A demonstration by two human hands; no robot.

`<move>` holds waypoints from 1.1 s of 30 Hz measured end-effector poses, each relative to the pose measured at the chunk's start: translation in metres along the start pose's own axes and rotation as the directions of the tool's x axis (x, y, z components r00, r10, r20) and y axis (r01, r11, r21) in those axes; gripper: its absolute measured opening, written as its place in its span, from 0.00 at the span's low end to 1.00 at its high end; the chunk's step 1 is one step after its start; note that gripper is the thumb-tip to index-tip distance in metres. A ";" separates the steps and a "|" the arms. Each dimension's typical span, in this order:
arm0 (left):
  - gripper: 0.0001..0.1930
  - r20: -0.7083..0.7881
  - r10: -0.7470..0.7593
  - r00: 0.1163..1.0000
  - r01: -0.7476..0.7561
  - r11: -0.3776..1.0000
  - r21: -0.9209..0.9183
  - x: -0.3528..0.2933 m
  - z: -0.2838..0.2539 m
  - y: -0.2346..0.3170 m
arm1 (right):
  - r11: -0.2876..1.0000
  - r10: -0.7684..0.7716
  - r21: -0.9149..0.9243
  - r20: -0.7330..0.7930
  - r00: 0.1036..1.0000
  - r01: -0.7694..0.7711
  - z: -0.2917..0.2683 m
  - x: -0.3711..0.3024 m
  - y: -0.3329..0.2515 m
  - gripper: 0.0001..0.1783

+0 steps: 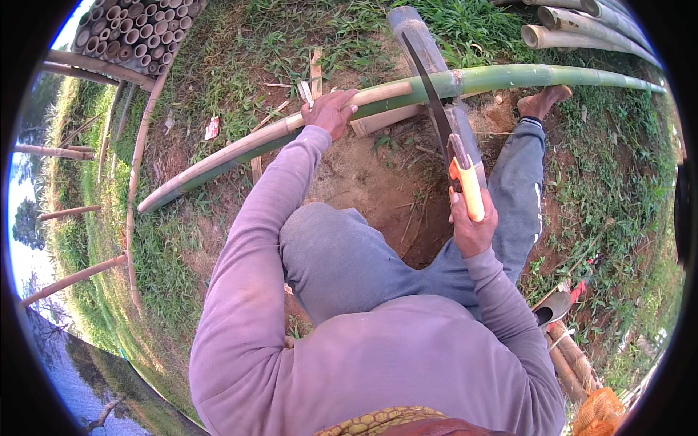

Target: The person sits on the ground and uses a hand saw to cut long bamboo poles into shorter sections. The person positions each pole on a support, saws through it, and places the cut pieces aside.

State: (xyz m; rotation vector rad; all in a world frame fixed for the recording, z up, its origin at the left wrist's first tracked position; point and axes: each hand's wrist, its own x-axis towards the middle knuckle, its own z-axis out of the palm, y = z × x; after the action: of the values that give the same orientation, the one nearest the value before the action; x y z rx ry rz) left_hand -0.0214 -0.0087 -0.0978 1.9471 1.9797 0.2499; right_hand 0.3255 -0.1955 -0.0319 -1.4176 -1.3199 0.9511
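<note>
Through my remote feed I see a long, slender green bamboo pole (472, 78) slanting from lower left to upper right, pale rings at its joints. A straw-coloured, blunt-ended bamboo length (269, 132) runs along its left stretch; I cannot tell whether it is separate. Crossing over the pole, I see a dark, curved-bladed handsaw (439, 114), tip uppermost, its orange-and-cream handle below; I cannot confirm contact.

left arm (254, 232) stretched forward, left hand (329, 115) palm down; right hand (474, 227) curled closed.
</note>
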 end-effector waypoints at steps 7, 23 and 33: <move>0.25 -0.067 0.020 0.998 -0.019 1.000 0.022 -0.006 0.008 -0.011 | 0.996 -0.003 -0.084 0.049 0.999 0.007 0.023 0.004 0.015 0.11; 0.26 -0.078 0.041 0.996 -0.037 0.998 0.053 -0.001 0.016 -0.016 | 0.991 -0.053 -0.120 0.044 0.998 0.058 0.016 -0.007 0.010 0.13; 0.24 -0.086 -0.039 0.996 0.044 0.997 0.056 -0.002 0.016 -0.005 | 0.994 -0.082 -0.072 -0.012 0.997 0.081 0.011 -0.021 0.008 0.07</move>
State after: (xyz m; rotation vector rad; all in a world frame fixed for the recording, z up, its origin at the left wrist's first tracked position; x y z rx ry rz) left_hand -0.0204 -0.0125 -0.1146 1.9588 2.1008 0.2723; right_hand 0.3148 -0.2149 -0.0439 -1.4107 -1.4021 0.8450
